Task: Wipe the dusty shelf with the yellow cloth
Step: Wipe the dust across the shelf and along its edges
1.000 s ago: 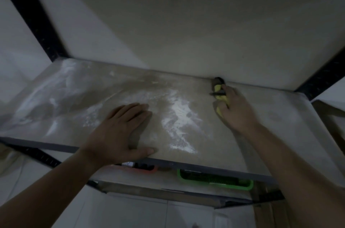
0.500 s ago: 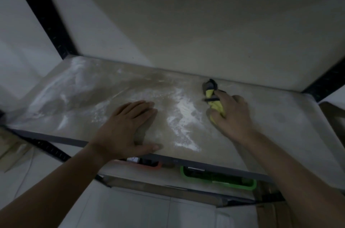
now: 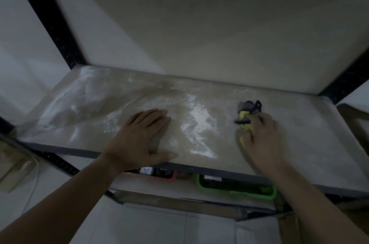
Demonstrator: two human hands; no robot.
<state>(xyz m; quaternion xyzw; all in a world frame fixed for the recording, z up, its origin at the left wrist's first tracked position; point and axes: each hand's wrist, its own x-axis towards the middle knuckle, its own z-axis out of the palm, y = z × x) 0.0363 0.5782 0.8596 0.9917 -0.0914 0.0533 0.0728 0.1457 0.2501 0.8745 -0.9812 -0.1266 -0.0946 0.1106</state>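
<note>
Gripping yellow cloth (image 3: 245, 123), seemingly bunched, right hand (image 3: 263, 139); left hand (image 3: 139, 139) flat on shelf (image 3: 311, 143).

Open shelf (image 3: 299, 139) right of cloth (image 3: 245, 123)

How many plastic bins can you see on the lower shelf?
2: an orange bin below the left hand, a green bin to its right. The dusty shelf may hide more.

Below and around the rack

A bright green plastic bin (image 3: 237, 190) and an orange-red plastic tray (image 3: 159, 176) sit on the lower tier; brown cardboard (image 3: 14, 165) rests far left.
</note>
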